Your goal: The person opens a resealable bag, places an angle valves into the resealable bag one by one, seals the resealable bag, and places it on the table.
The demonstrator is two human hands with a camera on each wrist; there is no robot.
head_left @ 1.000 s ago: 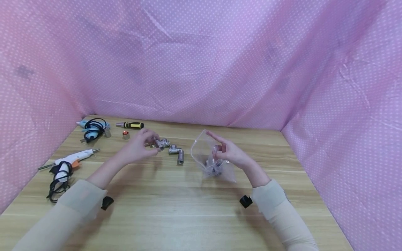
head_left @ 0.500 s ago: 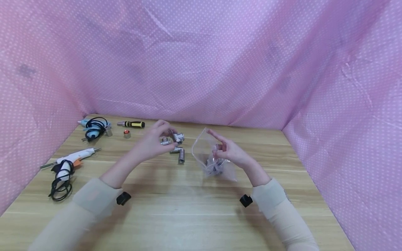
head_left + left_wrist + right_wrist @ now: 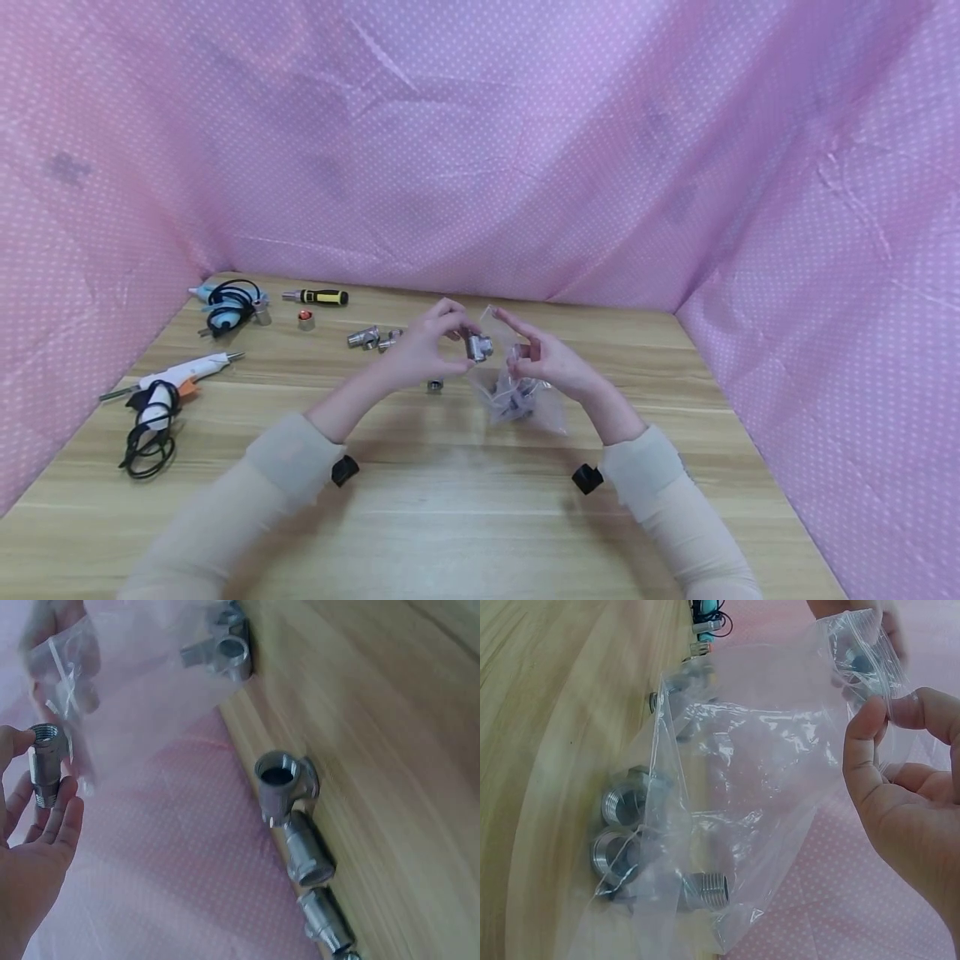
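My left hand [image 3: 423, 352] pinches a silvery threaded pipe fitting [image 3: 478, 347], a tee by its side branch, between thumb and fingers. It is held up at the mouth of a clear zip bag [image 3: 757, 746]. On the bag's top edge, the thumb and fingers of my right hand [image 3: 558, 367] keep a pinch. Several metal pipe fittings [image 3: 619, 806] lie in the bottom of the bag, which rests on the table. More loose fittings [image 3: 363, 337] are left of my left hand, and one elbow fitting [image 3: 435, 386] is partly hidden beneath it.
A yellow-black screwdriver [image 3: 322, 297] and a short metal cylinder with an orange inside [image 3: 306, 320] lie at the back left. A blue glue gun [image 3: 225, 317] and a white glue gun [image 3: 180, 372], both with black cords, are at the far left. Pink dotted cloth [image 3: 480, 150] surrounds the wooden table.
My left hand has lifted the tee fitting from the loose group and carried it right to the bag's mouth. The right hand has stayed in place, holding the bag.
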